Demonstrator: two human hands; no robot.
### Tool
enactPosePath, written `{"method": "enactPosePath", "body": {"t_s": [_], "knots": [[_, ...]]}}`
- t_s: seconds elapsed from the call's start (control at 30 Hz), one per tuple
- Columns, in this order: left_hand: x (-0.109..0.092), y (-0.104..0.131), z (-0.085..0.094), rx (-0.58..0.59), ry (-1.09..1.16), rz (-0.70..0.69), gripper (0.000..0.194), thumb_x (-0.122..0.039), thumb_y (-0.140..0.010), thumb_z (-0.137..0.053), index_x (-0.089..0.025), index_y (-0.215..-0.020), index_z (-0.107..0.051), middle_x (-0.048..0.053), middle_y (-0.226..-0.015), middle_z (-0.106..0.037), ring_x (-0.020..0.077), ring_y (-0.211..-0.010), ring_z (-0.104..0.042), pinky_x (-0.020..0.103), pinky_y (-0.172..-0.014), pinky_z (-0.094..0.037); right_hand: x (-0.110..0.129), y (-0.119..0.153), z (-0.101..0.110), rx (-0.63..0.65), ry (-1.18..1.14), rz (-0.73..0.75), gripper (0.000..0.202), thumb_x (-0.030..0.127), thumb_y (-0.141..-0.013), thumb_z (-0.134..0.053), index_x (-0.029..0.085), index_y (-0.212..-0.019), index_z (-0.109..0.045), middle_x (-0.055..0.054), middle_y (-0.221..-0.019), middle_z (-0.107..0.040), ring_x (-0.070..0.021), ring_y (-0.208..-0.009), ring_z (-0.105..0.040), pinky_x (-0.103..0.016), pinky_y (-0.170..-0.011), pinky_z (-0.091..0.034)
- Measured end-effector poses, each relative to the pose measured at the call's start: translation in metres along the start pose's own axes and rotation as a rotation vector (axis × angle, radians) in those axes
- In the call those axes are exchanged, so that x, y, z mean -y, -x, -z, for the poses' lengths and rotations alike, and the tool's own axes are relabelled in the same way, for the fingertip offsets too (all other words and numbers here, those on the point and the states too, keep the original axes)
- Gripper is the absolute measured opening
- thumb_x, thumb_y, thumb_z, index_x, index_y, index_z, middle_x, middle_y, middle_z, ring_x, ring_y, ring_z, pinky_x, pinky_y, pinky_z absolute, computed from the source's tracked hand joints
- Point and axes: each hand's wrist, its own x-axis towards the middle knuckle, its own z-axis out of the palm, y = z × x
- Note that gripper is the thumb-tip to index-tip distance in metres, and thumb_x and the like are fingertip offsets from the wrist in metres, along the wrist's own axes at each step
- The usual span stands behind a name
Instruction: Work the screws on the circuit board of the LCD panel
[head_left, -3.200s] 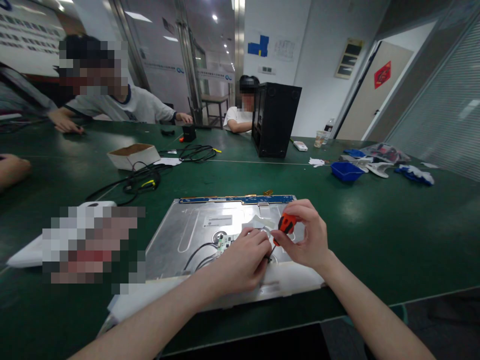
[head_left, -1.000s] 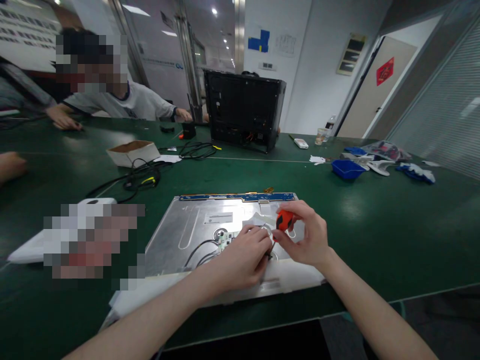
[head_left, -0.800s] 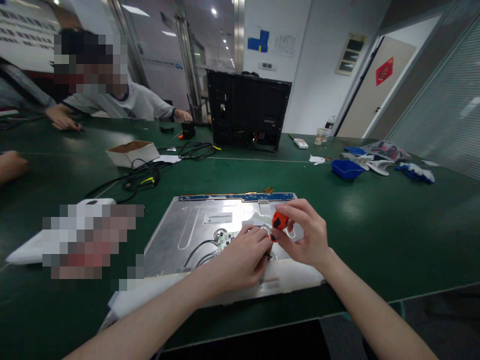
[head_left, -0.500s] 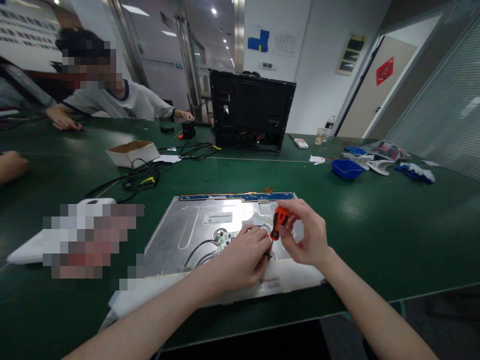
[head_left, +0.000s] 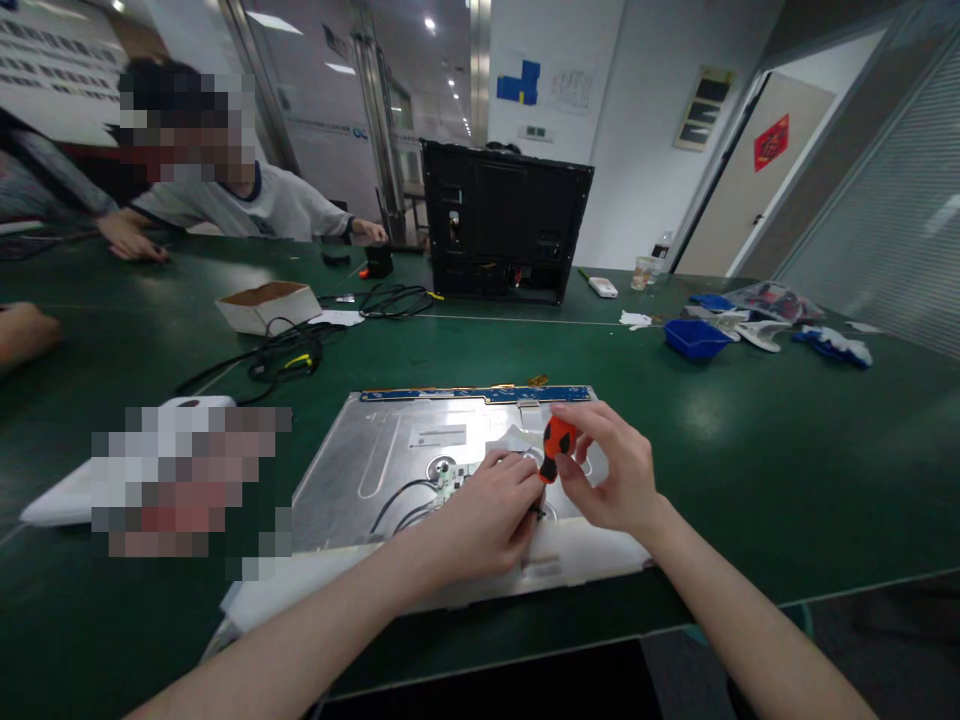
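Right hand (head_left: 611, 468): grasping a short orange-and-black screwdriver (head_left: 559, 438) between thumb and fingers, centre of the frame; handle tilted, tip end directed down beside the other hand.
Left hand (head_left: 491, 505): fingers curled down at the right end of the small green circuit board (head_left: 451, 481); whether it pinches a part cannot be told, as the fingertips are hidden.
Metal panel (head_left: 341, 500): flat on the bench (head_left: 720, 470), lower centre of the frame; blue circuit strip (head_left: 465, 397) along its far edge, white film (head_left: 592, 548) along its near edge.
Screwdriver tip: poorly seen; it appears to meet the work close to the left fingers. Judged risk: a slip, caused by the tilt or uneven pressure, could jab a finger or scratch the board.
Black leads (head_left: 403, 492): curved out from the left end of the board. Judged risk: strain at the connection if the left wrist or forearm drags them.
Film: loose-looking under the forearms. Judged risk: creasing or catching if a sleeveless arm shifts.
Bench surface: green; open carton (head_left: 283, 318) and coiled cables (head_left: 396, 303) left of centre, blue tray (head_left: 695, 340) at right.
Black casing (head_left: 502, 215): upright, upper centre.
Room: co-worker (head_left: 281, 200) at upper left; door (head_left: 802, 150) with red sign (head_left: 771, 143) at upper right.
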Motion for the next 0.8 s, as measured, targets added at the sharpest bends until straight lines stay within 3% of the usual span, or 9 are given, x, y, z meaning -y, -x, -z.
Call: {"method": "enactPosePath", "body": {"t_s": [0.23,0.33,0.47,0.67,0.8], "knots": [[-0.0024,0.0004,0.0029,0.008,0.014,0.006,0.013,-0.011,-0.085,-0.051,-0.018,-0.092,-0.059,0.01,-0.102,-0.064,0.0266,-0.098,-0.057,0.045,-0.099,-0.04,-0.0038,0.0027,-0.0025,-0.041,0.0,-0.012,0.04,0.021,-0.088,-0.067,0.025,-0.124,-0.051,0.001,-0.082,-0.067,-0.0118,-0.058,-0.061,-0.021,-0.047,-0.052],[-0.0024,-0.0001,0.0034,0.013,0.025,0.002,0.018,-0.012,-0.085,-0.051,-0.017,-0.101,-0.059,0.011,-0.108,-0.063,0.0279,-0.103,-0.057,0.046,-0.1,-0.039,-0.0032,0.0006,-0.0016,-0.037,0.01,0.015,0.037,0.017,-0.089,-0.063,0.026,-0.124,-0.056,-0.002,-0.091,-0.066,-0.0123,-0.063,-0.063,-0.021,-0.047,-0.053],[-0.0015,-0.0005,0.0027,0.017,0.015,0.005,0.015,-0.013,-0.085,-0.05,-0.018,-0.096,-0.059,0.011,-0.105,-0.063,0.028,-0.1,-0.056,0.047,-0.098,-0.04,-0.0014,-0.0005,0.0002,-0.039,0.047,-0.011,0.041,0.014,-0.087,-0.061,0.029,-0.126,-0.06,-0.005,-0.101,-0.063,-0.013,-0.067,-0.063,-0.024,-0.048,-0.055],[-0.0004,-0.0003,0.0017,0.025,-0.013,-0.001,0.013,-0.013,-0.085,-0.05,-0.019,-0.094,-0.058,0.01,-0.101,-0.063,0.0267,-0.095,-0.055,0.045,-0.095,-0.041,-0.0029,0.0033,-0.0001,-0.006,-0.032,-0.053,0.046,0.012,-0.086,-0.053,0.024,-0.13,-0.051,-0.008,-0.105,-0.068,-0.0159,-0.072,-0.066,-0.025,-0.049,-0.054],[-0.0006,-0.0001,0.0017,0.034,-0.014,0.001,0.014,-0.013,-0.085,-0.05,-0.018,-0.095,-0.058,0.01,-0.101,-0.063,0.0266,-0.096,-0.056,0.045,-0.095,-0.041,-0.0051,0.0049,-0.0029,-0.03,-0.089,-0.052,0.04,0.017,-0.087,-0.06,0.023,-0.125,-0.048,-0.007,-0.104,-0.069,-0.0145,-0.069,-0.066,-0.023,-0.049,-0.054]]}}
